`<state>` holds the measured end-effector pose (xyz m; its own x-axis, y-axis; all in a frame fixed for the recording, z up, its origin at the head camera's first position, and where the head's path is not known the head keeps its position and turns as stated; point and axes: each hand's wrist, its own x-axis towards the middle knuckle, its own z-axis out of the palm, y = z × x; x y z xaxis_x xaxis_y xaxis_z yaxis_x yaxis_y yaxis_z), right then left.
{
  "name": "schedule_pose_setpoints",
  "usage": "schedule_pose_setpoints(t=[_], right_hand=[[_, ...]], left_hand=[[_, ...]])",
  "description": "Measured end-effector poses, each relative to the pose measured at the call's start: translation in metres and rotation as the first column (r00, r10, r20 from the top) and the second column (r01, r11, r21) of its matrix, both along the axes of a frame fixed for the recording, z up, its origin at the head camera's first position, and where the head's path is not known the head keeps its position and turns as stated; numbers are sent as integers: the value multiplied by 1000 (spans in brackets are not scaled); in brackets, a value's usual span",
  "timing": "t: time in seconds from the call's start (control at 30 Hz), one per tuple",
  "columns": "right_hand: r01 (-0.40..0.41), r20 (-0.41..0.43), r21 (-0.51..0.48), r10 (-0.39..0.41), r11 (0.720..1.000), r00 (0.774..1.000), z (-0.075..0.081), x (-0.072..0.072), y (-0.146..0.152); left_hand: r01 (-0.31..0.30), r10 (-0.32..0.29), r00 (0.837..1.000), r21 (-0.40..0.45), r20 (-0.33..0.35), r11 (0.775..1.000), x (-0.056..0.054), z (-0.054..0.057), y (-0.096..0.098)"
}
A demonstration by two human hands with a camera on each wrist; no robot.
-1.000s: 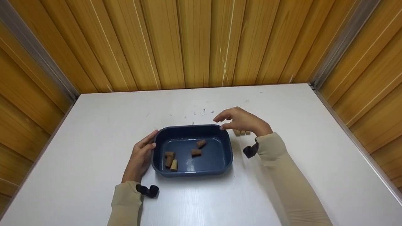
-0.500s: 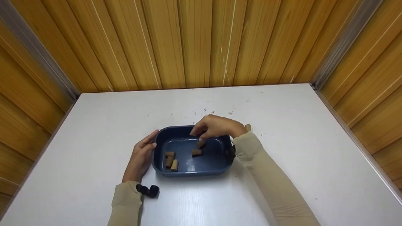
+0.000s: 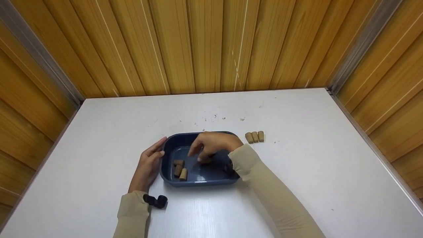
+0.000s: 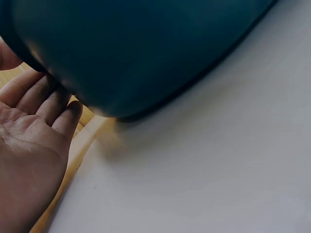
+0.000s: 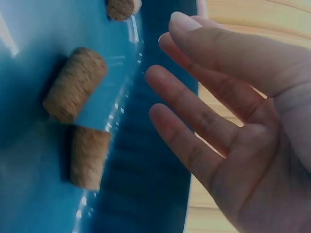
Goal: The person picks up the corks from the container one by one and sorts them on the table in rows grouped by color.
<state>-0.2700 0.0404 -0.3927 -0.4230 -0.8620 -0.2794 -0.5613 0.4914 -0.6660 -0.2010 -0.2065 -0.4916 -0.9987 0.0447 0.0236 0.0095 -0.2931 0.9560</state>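
Observation:
A deep blue rectangular dish (image 3: 211, 182) stands on the table. My left hand (image 3: 148, 163) rests along its left outer wall, fingers straight in the left wrist view and thumb at the rim. My right hand (image 3: 216, 144) is over the dish's inside; the right wrist view shows its fingers spread, with nothing between them. Three cork stoppers (image 3: 183, 174) lie together at the dish's left end. Another cork stopper (image 3: 206, 161) is partly covered by my right hand. In the right wrist view, two cork stoppers (image 5: 75, 85) lie on the dish floor beside the fingers.
Three cork stoppers (image 3: 254, 137) lie in a row on the white table (image 3: 297, 119), just right of the dish. Dark crumbs are scattered behind the dish. Wood-patterned panels (image 3: 205, 46) enclose the back and sides. A small black camera is strapped to each wrist.
My right hand has moved left and down from the dish's right rim, to above the inside. The row of corks on the table has come into view. My left hand has stayed put.

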Motion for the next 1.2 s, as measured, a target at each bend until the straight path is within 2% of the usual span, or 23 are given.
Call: schedule_pose_setpoints(t=[0.1, 0.3, 0.53, 0.73, 0.93, 1.2], right_hand=[[-26, -24, 27, 27, 999, 999, -4, 3, -7], [-3, -23, 64, 4, 998, 1000, -11, 7, -16], [-26, -27, 74, 28, 997, 999, -17, 6, -23], [-62, -13, 67, 63, 996, 998, -22, 6, -29], [-57, -17, 51, 58, 997, 998, -30, 6, -32], [-99, 0, 71, 99, 993, 995, -34, 6, -37]], left_hand=[[2, -2, 1000, 16, 3, 1000, 0, -1, 0], [5, -5, 1000, 54, 3, 999, -1, -3, 0], [-1, 1, 1000, 37, -4, 999, -2, -1, 0], [-14, 14, 1000, 22, 19, 1000, -2, -1, 1], [-10, 10, 1000, -4, 18, 1000, -2, -1, 1], [-16, 16, 1000, 20, 13, 1000, -1, -1, 0]])
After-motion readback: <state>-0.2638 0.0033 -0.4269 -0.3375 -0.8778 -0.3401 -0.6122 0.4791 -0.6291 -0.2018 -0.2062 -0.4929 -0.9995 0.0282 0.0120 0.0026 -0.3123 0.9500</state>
